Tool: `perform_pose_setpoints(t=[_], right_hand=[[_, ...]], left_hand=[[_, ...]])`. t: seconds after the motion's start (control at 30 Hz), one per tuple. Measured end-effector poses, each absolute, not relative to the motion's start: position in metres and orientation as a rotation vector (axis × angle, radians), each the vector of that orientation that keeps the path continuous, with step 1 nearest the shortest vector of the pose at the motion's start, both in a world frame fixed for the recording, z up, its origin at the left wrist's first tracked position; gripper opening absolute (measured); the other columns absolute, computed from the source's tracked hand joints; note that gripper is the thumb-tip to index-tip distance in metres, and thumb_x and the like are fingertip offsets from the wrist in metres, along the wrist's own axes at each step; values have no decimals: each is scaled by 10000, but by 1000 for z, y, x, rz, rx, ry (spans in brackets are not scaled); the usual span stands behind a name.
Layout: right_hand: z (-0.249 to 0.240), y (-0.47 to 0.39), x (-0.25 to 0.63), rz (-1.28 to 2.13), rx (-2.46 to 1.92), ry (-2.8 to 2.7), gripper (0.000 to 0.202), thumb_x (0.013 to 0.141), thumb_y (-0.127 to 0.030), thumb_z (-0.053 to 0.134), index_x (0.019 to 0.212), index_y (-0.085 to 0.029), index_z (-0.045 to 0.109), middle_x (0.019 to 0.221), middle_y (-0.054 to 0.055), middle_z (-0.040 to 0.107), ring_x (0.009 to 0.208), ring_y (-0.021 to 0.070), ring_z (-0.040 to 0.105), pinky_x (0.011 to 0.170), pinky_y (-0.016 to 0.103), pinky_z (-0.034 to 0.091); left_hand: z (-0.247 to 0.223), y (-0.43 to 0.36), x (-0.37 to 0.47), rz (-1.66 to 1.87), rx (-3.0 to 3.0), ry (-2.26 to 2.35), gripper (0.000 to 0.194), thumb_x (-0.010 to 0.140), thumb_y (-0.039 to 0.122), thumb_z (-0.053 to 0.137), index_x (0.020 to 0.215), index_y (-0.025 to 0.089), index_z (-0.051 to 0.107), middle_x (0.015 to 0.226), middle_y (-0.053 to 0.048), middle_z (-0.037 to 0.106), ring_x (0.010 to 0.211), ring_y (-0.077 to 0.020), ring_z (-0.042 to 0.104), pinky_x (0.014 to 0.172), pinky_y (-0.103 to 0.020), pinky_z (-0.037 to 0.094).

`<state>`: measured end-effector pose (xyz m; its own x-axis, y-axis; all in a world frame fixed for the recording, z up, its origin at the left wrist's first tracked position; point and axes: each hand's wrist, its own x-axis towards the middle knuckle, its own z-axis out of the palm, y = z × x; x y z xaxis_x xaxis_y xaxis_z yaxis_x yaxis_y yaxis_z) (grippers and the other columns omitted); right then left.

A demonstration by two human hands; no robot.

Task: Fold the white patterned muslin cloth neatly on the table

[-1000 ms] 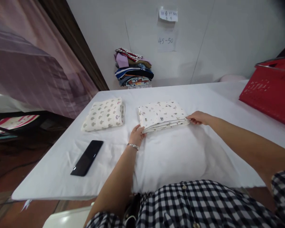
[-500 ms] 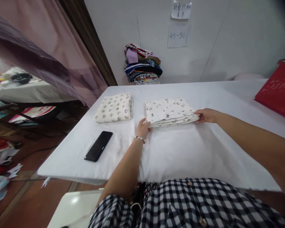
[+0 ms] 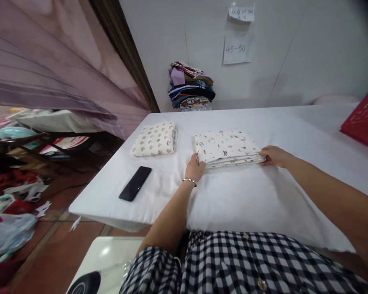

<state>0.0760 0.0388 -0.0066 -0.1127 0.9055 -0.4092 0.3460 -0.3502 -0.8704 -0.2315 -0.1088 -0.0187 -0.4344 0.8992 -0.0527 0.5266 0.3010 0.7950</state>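
A white folded cloth point(image 3: 225, 143) with small dark prints lies on the white-covered table in front of me, its layers showing along the near edge. My left hand point(image 3: 195, 166), with a bracelet at the wrist, grips its near left corner between thumb and fingers. At the near right corner, my right hand point(image 3: 271, 156) is closed on the layered edge. Left of this cloth rests a second folded cloth point(image 3: 155, 139), cream with grey-green motifs, untouched. A black smartphone point(image 3: 135, 183) lies nearer to me on the left.
A stack of folded clothes point(image 3: 191, 86) stands against the wall behind the white table point(image 3: 239, 200). On the right is a red box-like thing point(image 3: 363, 116). A pale stool point(image 3: 106, 253) is below the table's near left edge. Plastic bags point(image 3: 10, 232) lie on the floor.
The view has shifted a little, so everything sits further right in it. Both hands keep hold of the cloth's near corners; the near edge appears slightly straighter.
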Motion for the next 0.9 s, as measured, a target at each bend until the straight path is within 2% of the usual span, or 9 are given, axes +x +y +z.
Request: perform_pose_setpoints(t=[0.1, 0.2, 0.3, 0.37, 0.5, 0.6, 0.67, 0.9], right_hand=[[-12, 37, 77, 1394, -1788, -1450, 351, 657, -236, 715, 952, -234, 524, 713, 26, 638, 620, 188, 630, 559, 348, 579], [-15, 33, 84, 962, -1832, -1839, 441, 707, -386, 671, 1097, -224, 543, 890, 81, 664, 736, 240, 647, 650, 408, 560], [-16, 25, 89, 478, -1536, -2196, 395, 789, -455, 554, 1119, -242, 594, 1153, 101, 616, 994, 292, 602, 816, 447, 505], [-15, 20, 87, 343, -1258, -2313, 328, 834, -440, 489, 1063, -260, 639, 1227, 74, 584, 1129, 293, 529, 912, 446, 454], [-13, 20, 74, 353, -1019, -2441, 270, 856, -394, 453, 944, -281, 681, 1140, 45, 629, 1115, 272, 524, 996, 451, 384], [-10, 25, 67, 427, -1056, -2494, 246, 848, -351, 449, 861, -273, 682, 1054, 45, 654, 1048, 271, 544, 968, 454, 398], [-8, 26, 65, 451, -1051, -2508, 240, 846, -335, 443, 817, -259, 669, 988, 60, 662, 1009, 272, 553, 942, 442, 408], [-11, 16, 68, 491, -992, -2472, 219, 858, -352, 439, 832, -272, 640, 1002, 83, 646, 1026, 291, 538, 956, 477, 391]], left_hand=[[-12, -115, -226, 836, 1406, 2260, 481, 824, 243, 465, 1302, 195, 456, 1041, -98, 643, 917, -241, 617, 783, -352, 469], [-10, -121, -225, 769, 1570, 2430, 490, 823, 243, 472, 1310, 190, 453, 1212, -130, 564, 1026, -271, 576, 815, -381, 467], [-11, -125, -227, 814, 1890, 2444, 438, 842, 222, 488, 1279, 204, 485, 1329, -121, 479, 1161, -268, 487, 907, -390, 422], [-12, -123, -227, 860, 2130, 2314, 357, 876, 246, 488, 1229, 220, 528, 1330, -102, 482, 1188, -251, 455, 954, -387, 381], [-13, -110, -222, 831, 2335, 2082, 264, 883, 269, 529, 1134, 221, 596, 1203, -93, 564, 1101, -240, 488, 910, -372, 371], [-14, -98, -219, 748, 2288, 2090, 179, 898, 233, 502, 994, 220, 652, 1009, -74, 618, 973, -221, 523, 838, -357, 374], [-15, -95, -220, 694, 2296, 2096, 197, 917, 236, 468, 908, 211, 663, 912, -63, 621, 899, -205, 529, 811, -349, 367], [-20, -105, -227, 639, 2454, 2106, 230, 937, 217, 425, 895, 196, 651, 891, -67, 617, 876, -197, 520, 802, -341, 341]])
